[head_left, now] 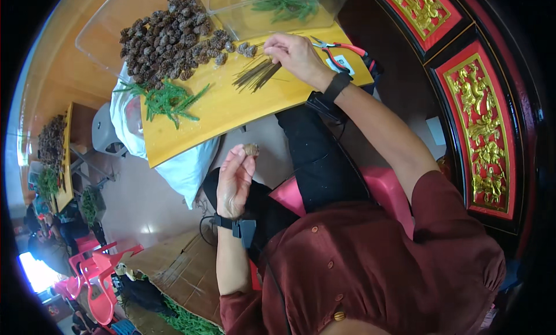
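Observation:
My left hand is raised over my lap, in front of the table's near edge. Its thumb and fingers pinch a small brown pine cone. Over the yellow table, my right hand has its fingertips closed together; anything between them is too fine to make out. Just below those fingers lies a loose bundle of thin brown wires. Pliers with red and black handles rest on a small white card to the right of that hand.
A heap of pine cones covers the table's left part, beside green artificial sprigs. A clear plastic bin stands behind. White sacks hang below the left edge. An open cardboard box with greenery is at lower left.

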A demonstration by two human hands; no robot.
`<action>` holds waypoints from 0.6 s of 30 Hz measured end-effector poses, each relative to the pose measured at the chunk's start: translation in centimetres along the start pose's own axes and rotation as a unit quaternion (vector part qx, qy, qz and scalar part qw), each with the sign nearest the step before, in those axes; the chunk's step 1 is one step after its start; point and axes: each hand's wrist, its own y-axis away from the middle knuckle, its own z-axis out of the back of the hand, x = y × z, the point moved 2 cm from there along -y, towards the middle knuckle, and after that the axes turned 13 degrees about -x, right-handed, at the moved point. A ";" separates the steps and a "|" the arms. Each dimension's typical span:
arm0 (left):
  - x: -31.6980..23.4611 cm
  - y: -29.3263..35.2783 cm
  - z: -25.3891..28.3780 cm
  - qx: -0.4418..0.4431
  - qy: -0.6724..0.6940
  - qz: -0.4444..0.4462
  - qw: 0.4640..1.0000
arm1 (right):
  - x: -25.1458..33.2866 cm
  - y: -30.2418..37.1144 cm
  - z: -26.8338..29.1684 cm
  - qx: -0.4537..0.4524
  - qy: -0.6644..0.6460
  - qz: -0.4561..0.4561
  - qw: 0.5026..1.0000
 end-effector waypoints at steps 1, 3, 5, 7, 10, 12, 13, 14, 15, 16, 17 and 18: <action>0.2 0.2 0.1 0.017 0.023 0.015 0.999 | -0.2 0.1 0.1 -0.035 -0.047 -0.015 0.998; 0.1 0.5 -0.4 0.043 0.044 0.037 0.997 | -0.6 0.2 0.4 -0.105 -0.141 -0.044 0.983; -0.5 0.7 -1.3 0.043 0.051 0.036 0.997 | -0.9 0.6 0.8 -0.105 -0.116 -0.049 0.986; -0.6 0.7 -1.9 0.042 0.061 0.032 0.997 | -1.3 1.1 1.2 -0.107 -0.071 -0.058 0.990; -0.4 0.4 -1.8 0.036 0.074 0.036 0.996 | -2.3 2.2 0.9 -0.109 -0.067 -0.055 0.990; -0.2 0.2 -1.6 0.031 0.080 0.039 0.996 | -2.8 2.7 0.8 -0.110 -0.066 -0.055 0.990; -0.1 0.1 -1.5 0.035 0.081 0.035 0.995 | -3.0 2.8 0.7 -0.108 -0.062 -0.067 0.990; 0.0 0.0 -1.5 0.040 0.083 0.031 0.995 | -3.1 2.8 0.6 -0.106 -0.058 -0.079 0.989; 0.1 -0.1 -1.4 0.045 0.083 0.027 0.995 | -3.3 2.9 0.7 -0.105 -0.053 -0.091 0.989; 0.2 -0.1 -1.2 0.044 0.084 0.028 0.995 | -3.4 2.9 0.7 -0.104 -0.053 -0.092 0.989; 0.3 -0.2 -1.0 0.045 0.085 0.029 0.995 | -3.5 2.9 0.8 -0.124 -0.025 -0.066 0.990; 0.3 -0.2 -0.9 0.046 0.087 0.030 0.995 | -3.5 2.9 1.0 -0.144 0.005 -0.040 0.989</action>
